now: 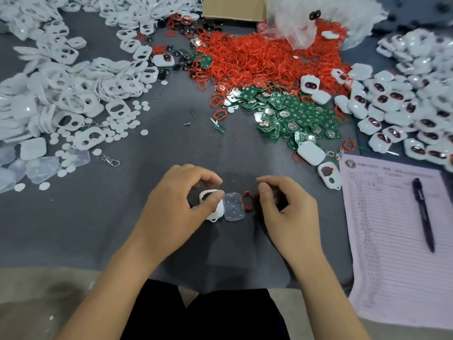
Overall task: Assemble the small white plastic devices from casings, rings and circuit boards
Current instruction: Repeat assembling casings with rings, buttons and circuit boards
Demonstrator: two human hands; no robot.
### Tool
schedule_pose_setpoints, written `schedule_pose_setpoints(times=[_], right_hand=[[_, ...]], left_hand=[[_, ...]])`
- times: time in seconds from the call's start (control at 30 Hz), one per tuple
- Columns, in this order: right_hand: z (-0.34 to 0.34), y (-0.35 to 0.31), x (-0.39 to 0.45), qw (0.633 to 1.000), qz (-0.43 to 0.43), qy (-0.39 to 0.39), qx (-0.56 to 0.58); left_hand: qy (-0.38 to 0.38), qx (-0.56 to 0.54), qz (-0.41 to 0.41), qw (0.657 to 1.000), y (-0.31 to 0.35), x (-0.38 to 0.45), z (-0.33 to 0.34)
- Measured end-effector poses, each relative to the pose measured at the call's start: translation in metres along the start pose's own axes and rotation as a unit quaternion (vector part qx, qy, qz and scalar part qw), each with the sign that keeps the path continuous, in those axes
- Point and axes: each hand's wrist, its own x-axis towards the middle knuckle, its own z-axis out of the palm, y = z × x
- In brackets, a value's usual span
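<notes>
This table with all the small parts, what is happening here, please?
A person is assembling small devices. The left hand grips a white casing on the grey table. The right hand hovers by a red ring. A clear cover lies between them. Piles of rings, circuit boards and casings surround them.

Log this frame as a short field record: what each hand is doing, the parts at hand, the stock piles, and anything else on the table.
left hand: grips a white casing, thumb across it
right hand: fingers curled beside a red ring; whether it pinches the ring cannot be told
between hands: clear plastic piece flat on the grey table
stock left: empty white casings pile
stock centre: red rings heap, green circuit boards
stock right: assembled devices
other: printed sheet with black pen
</notes>
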Motion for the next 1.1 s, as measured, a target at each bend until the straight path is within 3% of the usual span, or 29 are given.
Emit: schedule_pose_setpoints(times=[0.4,0.5,0.83,1.1], right_hand=[[0.024,0.006,0.099,0.982,-0.026,0.053,-0.18],[0.03,0.006,0.109,0.975,-0.022,0.047,-0.214],[0.028,0.003,0.112,0.979,-0.007,0.103,-0.174],[0.03,-0.005,0.1,0.979,-0.181,0.072,-0.057]], left_hand=[[-0.073,0.082,0.062,0.992,-0.009,0.134,0.041],[-0.08,0.036,0.062,0.994,-0.021,0.141,0.038],[0.015,-0.055,0.061,0.997,-0.024,0.123,0.033],[0.018,-0.111,0.027,0.993,-0.028,0.118,0.029]])
